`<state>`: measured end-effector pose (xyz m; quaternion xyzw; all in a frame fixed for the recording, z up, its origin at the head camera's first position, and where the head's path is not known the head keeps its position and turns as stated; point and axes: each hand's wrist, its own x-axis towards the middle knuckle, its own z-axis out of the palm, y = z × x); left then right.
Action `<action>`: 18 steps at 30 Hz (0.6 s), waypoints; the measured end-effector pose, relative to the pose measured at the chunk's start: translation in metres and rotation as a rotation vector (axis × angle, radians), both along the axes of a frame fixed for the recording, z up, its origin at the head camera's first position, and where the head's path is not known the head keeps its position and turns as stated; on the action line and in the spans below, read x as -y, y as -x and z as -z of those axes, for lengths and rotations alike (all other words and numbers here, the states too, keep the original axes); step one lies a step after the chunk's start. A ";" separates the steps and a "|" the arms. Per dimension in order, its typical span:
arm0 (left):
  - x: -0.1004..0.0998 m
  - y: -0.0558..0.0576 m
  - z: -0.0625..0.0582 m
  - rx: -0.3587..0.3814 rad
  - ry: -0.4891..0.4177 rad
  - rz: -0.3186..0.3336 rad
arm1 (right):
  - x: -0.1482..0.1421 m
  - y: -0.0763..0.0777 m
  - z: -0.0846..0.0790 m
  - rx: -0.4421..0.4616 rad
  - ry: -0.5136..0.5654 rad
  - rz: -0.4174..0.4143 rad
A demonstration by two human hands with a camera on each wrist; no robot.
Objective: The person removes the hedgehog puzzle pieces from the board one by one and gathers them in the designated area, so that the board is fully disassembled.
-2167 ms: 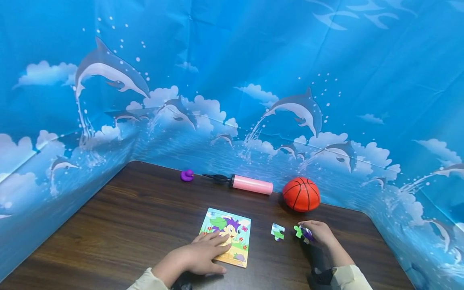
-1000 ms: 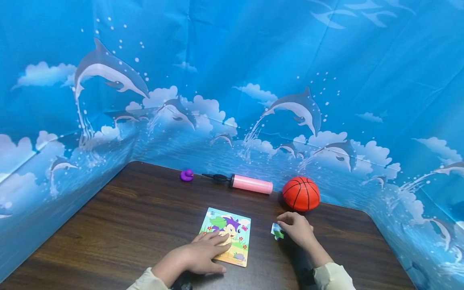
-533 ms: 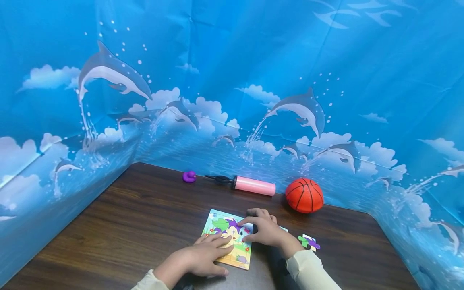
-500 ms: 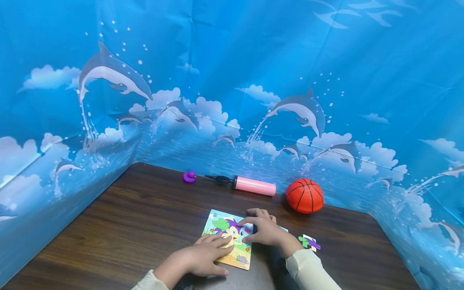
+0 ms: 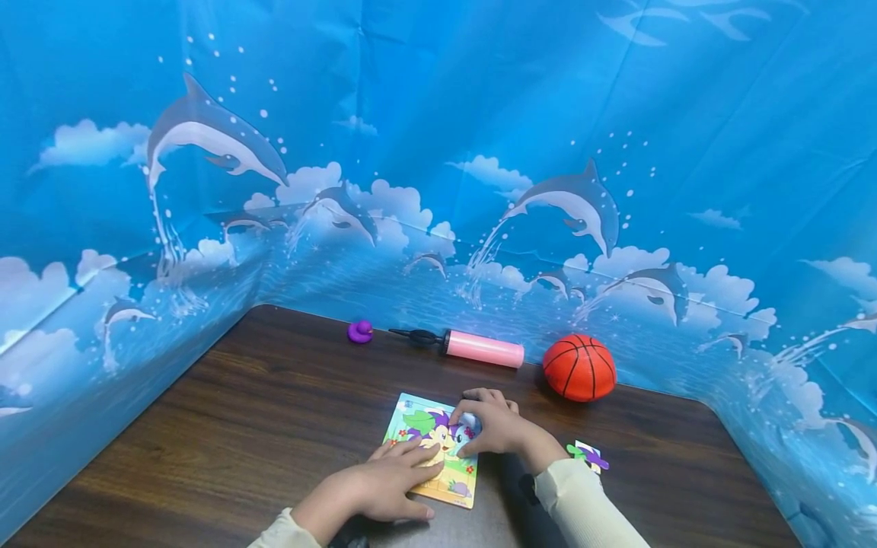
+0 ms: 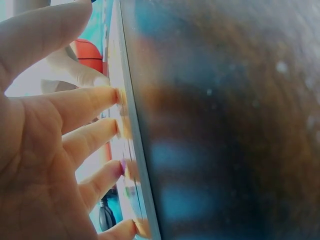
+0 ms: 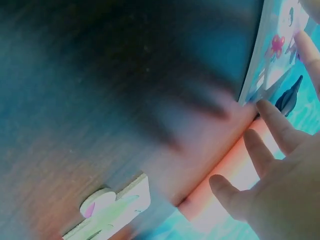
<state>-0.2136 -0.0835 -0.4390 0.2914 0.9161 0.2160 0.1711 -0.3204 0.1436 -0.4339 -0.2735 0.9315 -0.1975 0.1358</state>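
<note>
My left hand (image 5: 384, 483) lies with fingers spread on the lower left of a hedgehog jigsaw puzzle (image 5: 448, 489); its fingertips (image 6: 111, 95) press the puzzle's surface in the left wrist view. At the puzzle's upper right is my right hand (image 5: 496, 426). Its thumb and index finger pinch the puzzle piece (image 5: 466, 435) with the eye and butterfly, which looks slightly out of line with the face. The other right fingers stretch beyond the puzzle's edge. Further right lies a loose green and purple puzzle piece (image 5: 588, 457). Another loose piece (image 7: 112, 210) shows in the right wrist view, hidden behind the hand in the head view.
Along the back of the dark wooden table (image 5: 274, 396) are a purple rubber duck (image 5: 360, 332), a pink hand pump (image 5: 483, 348) with a black nozzle, and a red toy basketball (image 5: 580, 368). A blue dolphin-print sheet (image 5: 411, 152) hangs behind the table.
My right hand set down the green and purple piece, passed over the other loose piece, and came left onto the puzzle. The eye piece has shifted slightly. My left hand stayed put.
</note>
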 end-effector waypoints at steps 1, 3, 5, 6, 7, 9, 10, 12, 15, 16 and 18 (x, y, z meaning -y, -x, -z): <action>0.000 0.000 0.000 -0.005 0.001 0.001 | 0.000 -0.001 0.000 -0.009 0.005 -0.003; -0.001 -0.001 -0.003 -0.001 0.004 -0.009 | 0.001 -0.002 0.000 -0.030 0.016 -0.006; -0.002 -0.002 -0.004 -0.009 0.010 -0.010 | 0.002 -0.004 0.000 -0.052 0.026 -0.014; -0.002 -0.001 -0.003 -0.012 0.014 -0.012 | 0.002 -0.004 0.000 -0.063 0.032 -0.020; -0.002 -0.001 -0.003 -0.013 0.015 -0.014 | 0.002 -0.004 0.001 -0.072 0.039 -0.023; -0.003 -0.001 -0.003 -0.012 0.017 -0.017 | 0.003 -0.005 0.000 -0.081 0.063 -0.025; -0.003 -0.001 -0.003 -0.009 0.018 -0.019 | 0.003 -0.005 0.000 -0.081 0.085 -0.027; -0.003 -0.001 -0.003 -0.010 0.019 -0.023 | 0.003 -0.005 -0.001 -0.073 0.141 -0.029; -0.004 -0.002 -0.005 -0.017 0.017 -0.026 | 0.003 -0.004 0.000 -0.045 0.237 -0.010; -0.004 -0.003 -0.004 -0.022 0.017 -0.026 | 0.003 -0.004 0.000 -0.032 0.268 0.004; -0.003 -0.003 -0.004 -0.033 0.015 -0.025 | 0.003 -0.004 0.001 -0.015 0.313 0.039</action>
